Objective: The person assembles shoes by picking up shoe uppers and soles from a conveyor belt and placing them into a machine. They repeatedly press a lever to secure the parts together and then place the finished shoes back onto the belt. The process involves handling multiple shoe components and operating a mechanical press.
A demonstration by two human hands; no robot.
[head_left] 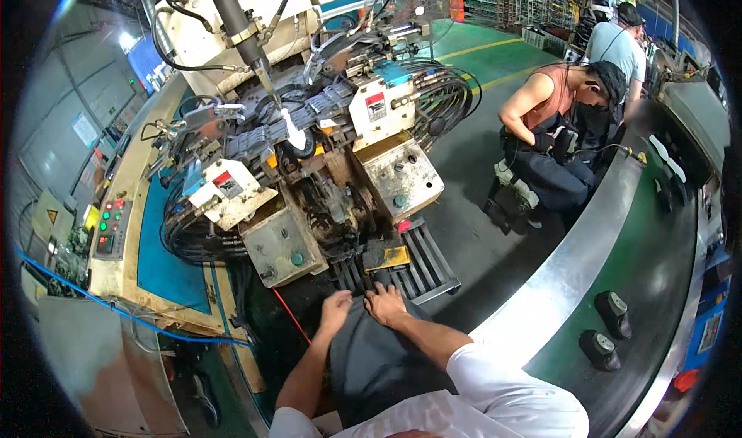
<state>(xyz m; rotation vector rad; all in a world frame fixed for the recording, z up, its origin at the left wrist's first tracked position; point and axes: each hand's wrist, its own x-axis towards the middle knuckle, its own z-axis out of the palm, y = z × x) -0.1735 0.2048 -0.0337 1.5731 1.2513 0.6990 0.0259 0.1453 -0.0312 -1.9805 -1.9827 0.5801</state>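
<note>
My left hand (336, 311) is over my lap, its fingers loosely curled and nothing seen in them. On the dark grey cloth over my legs (371, 364) lies my right hand (386, 306), fingers spread, holding nothing. Just beyond both hands is a slatted metal rack (429, 266) with a yellow-and-black pad (386, 259) on it. Ahead stands a large machine with two cream control boxes (402, 177). A white, foot-shaped piece (293, 131) sits at its centre under a dark cylinder (236, 19), apart from my hands.
A curved conveyor (533, 314) with a metal edge runs along my right, carrying dark shoes (600, 351). A seated co-worker (553, 121) handles a dark shoe beyond it; another person (618, 47) stands behind. At left are a button panel (112, 225) and a blue hose (116, 309).
</note>
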